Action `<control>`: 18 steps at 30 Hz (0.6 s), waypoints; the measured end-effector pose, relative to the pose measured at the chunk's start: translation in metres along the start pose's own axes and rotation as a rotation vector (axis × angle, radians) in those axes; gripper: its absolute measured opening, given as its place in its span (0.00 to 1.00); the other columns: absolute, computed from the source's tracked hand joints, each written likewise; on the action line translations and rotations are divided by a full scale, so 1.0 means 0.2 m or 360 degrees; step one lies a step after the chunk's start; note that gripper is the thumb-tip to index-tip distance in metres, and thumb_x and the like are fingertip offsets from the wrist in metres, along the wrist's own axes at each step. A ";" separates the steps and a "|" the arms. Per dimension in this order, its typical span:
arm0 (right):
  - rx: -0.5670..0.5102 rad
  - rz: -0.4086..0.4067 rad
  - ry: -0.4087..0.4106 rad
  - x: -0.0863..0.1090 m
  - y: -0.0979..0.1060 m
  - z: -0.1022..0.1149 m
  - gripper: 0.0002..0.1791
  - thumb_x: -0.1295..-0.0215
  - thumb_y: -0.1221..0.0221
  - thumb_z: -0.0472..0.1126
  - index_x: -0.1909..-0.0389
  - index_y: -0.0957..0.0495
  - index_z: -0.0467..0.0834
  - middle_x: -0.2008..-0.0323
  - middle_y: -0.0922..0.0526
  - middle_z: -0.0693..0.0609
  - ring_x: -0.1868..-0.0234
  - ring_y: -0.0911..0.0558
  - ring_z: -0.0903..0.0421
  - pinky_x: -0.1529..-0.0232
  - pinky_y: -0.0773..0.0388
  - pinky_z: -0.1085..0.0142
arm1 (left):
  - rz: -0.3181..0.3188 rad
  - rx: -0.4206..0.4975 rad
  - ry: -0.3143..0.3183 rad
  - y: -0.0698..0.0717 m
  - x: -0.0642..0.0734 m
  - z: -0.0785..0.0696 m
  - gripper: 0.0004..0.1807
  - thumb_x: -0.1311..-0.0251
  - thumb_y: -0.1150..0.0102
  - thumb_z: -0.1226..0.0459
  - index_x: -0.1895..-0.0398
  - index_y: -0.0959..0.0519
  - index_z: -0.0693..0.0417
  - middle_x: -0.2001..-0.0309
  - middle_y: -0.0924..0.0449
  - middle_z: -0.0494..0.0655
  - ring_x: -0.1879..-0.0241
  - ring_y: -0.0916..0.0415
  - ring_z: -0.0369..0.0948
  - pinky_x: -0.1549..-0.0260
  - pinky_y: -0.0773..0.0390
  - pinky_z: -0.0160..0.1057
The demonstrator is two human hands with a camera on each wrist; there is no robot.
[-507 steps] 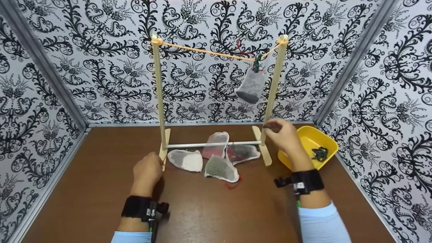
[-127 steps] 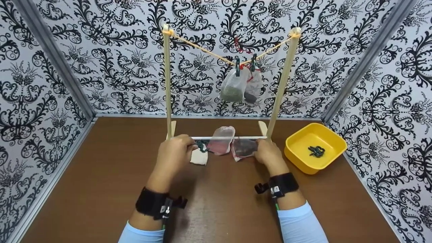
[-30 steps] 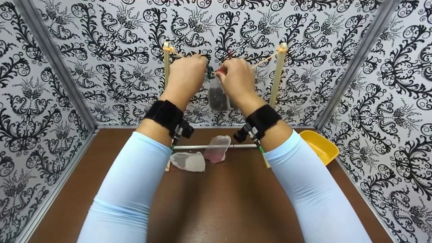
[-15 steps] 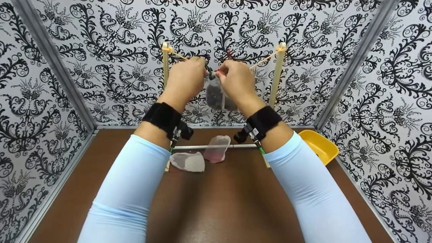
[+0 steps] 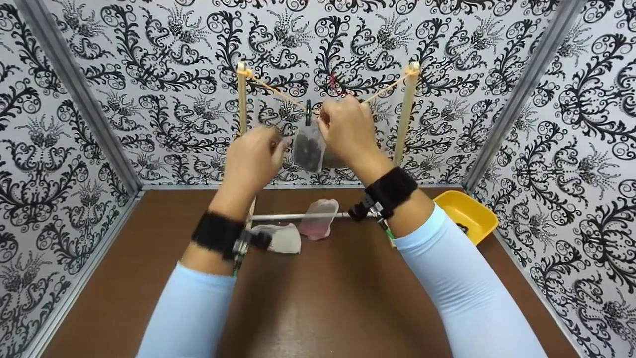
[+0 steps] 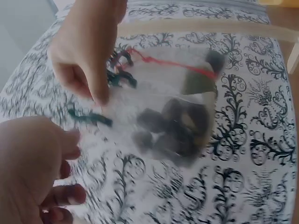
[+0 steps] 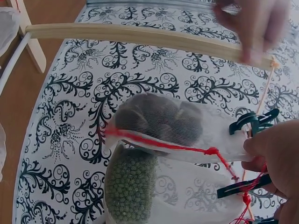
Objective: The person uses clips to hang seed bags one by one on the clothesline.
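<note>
A white mesh bag of dark lumps (image 5: 309, 149) hangs from the orange cord (image 5: 276, 91), fastened by a dark green clip (image 5: 308, 113). My right hand (image 5: 348, 124) pinches the bag's top edge beside that clip, as the right wrist view shows. My left hand (image 5: 256, 154) is off to the left below the cord, blurred, its fingers loosely bent and touching nothing. Behind the dark-lump bag hangs a mesh bag of small green beans (image 7: 131, 186) with another clip (image 7: 243, 186). A red drawstring (image 7: 173, 146) crosses in front of the bags. In the head view, my right hand mostly hides the rear bags.
Two wooden posts (image 5: 407, 114) carry the cord, joined low down by a white rod (image 5: 278, 217). On the brown table lie a mesh bag with white filling (image 5: 287, 239) and one with pink filling (image 5: 318, 223). A yellow bowl (image 5: 484, 219) stands at right.
Seconds ago the dark-lump bag lay on the table; now it hangs. My left hand has let go of the clip and moved down-left, while my right hand stays at the bag's top.
</note>
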State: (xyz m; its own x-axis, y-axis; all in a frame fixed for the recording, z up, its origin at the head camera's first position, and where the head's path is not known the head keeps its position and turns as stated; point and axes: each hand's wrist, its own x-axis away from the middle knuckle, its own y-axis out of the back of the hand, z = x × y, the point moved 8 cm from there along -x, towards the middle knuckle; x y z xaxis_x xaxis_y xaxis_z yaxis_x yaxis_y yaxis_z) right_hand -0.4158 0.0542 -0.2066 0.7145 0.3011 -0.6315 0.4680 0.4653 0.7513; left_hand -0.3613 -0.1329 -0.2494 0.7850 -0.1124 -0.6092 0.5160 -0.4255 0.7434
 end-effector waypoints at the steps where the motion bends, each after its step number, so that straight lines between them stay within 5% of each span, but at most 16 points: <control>1: -0.0005 -0.0006 0.0026 0.01 0.00 0.00 0.12 0.20 0.30 0.49 0.58 0.12 0.44 0.61 0.08 0.49 0.56 0.20 0.48 0.39 0.24 0.48 | 0.0028 0.0014 0.0055 -0.03 0.04 0.05 0.14 0.18 0.34 0.53 0.49 0.11 0.55 0.51 0.08 0.54 0.56 0.10 0.55 0.56 0.09 0.56; 9: -0.0073 -0.0128 0.0144 0.10 0.11 -0.04 0.14 0.16 0.36 0.48 0.57 0.13 0.42 0.56 0.07 0.47 0.44 0.14 0.45 0.27 0.22 0.43 | 0.0430 0.0134 0.0580 -0.46 0.43 0.55 0.13 0.20 0.35 0.57 0.45 0.10 0.55 0.46 0.07 0.59 0.47 0.10 0.63 0.45 0.13 0.68; 13: -0.0190 -0.0256 0.0107 0.16 0.20 -0.15 0.16 0.14 0.38 0.48 0.59 0.12 0.40 0.62 0.08 0.47 0.60 0.14 0.50 0.47 0.16 0.60 | 0.0567 0.0155 0.0732 -0.63 0.60 0.73 0.16 0.19 0.37 0.57 0.37 0.10 0.52 0.38 0.09 0.61 0.39 0.12 0.66 0.39 0.15 0.69; 18: -0.0455 -0.0363 -0.0124 0.27 0.30 -0.39 0.22 0.13 0.39 0.49 0.66 0.13 0.37 0.74 0.14 0.48 0.77 0.24 0.60 0.76 0.29 0.77 | 0.0649 0.0204 0.0864 -0.73 0.75 0.82 0.21 0.19 0.40 0.58 0.29 0.13 0.52 0.30 0.16 0.67 0.32 0.17 0.70 0.35 0.18 0.71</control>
State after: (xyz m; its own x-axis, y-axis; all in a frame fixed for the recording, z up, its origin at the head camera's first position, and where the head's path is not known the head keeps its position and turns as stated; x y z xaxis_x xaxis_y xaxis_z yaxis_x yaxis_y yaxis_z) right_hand -0.3906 0.1634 -0.2106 0.6512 0.1038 -0.7517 0.4635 0.7300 0.5023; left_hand -0.3744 -0.2346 -0.4944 0.9855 0.1652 -0.0385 0.1247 -0.5514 0.8249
